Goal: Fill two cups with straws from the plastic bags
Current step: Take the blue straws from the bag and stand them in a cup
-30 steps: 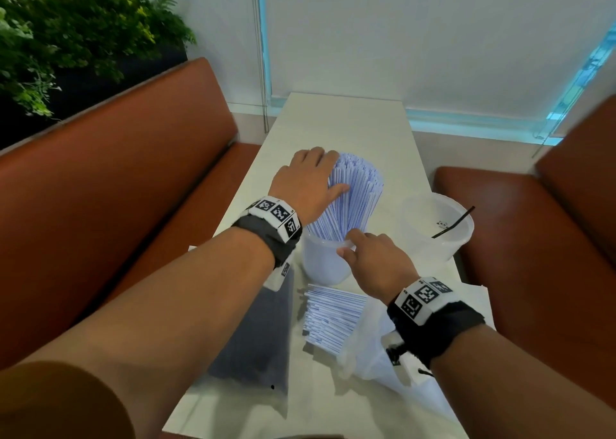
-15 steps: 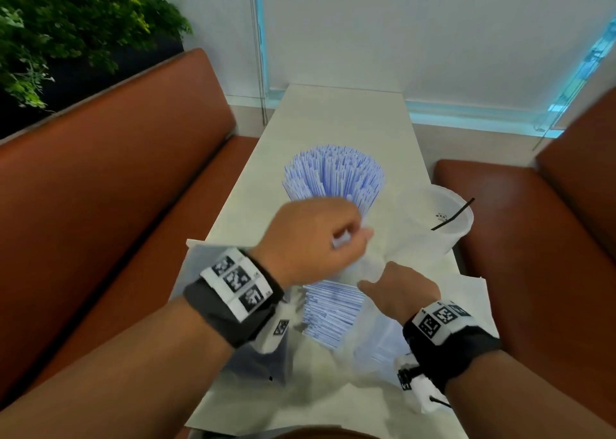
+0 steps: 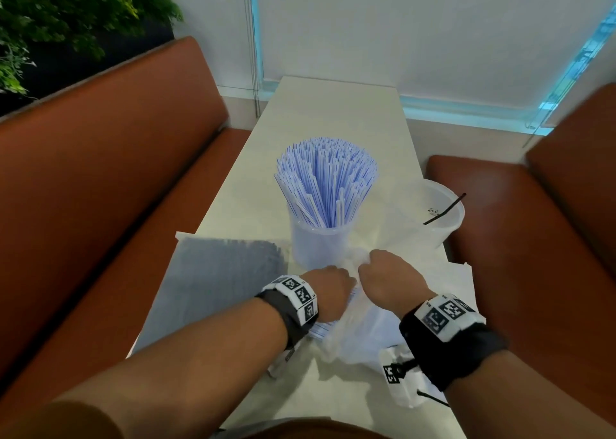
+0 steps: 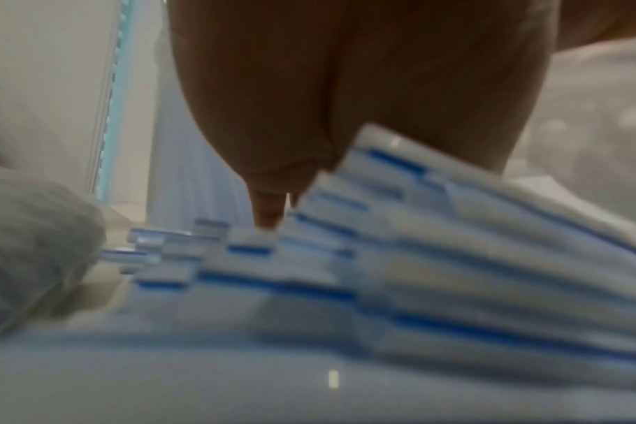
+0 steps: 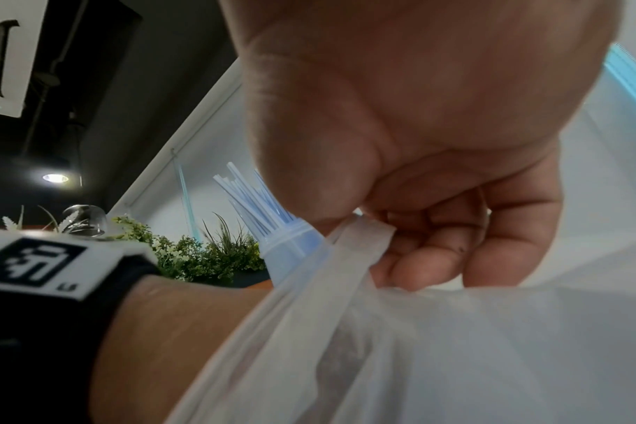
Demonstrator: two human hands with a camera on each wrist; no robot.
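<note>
A clear cup [image 3: 316,242] packed with upright blue-striped straws [image 3: 326,178] stands mid-table. To its right is a second clear cup [image 3: 445,225] with one black straw [image 3: 443,209] in it. Near me lies a clear plastic bag [image 3: 363,335] of blue-striped straws [image 4: 418,243]. My left hand [image 3: 330,288] is at the bag's mouth, its fingers curled down on the bundle, straws against its palm [image 4: 345,86]. My right hand [image 3: 383,275] pinches the bag's upper edge [image 5: 364,241] and holds it up.
A flat bag of dark straws [image 3: 216,272] lies at the left of the table [image 3: 333,111]. Orange-brown benches [image 3: 100,185] flank both sides. A plant [image 3: 66,11] stands at the back left, a wall with a window behind.
My left hand left the full cup's straws and came back down to the bag. My right hand moved from the cup's rim to the bag's edge and took hold of it.
</note>
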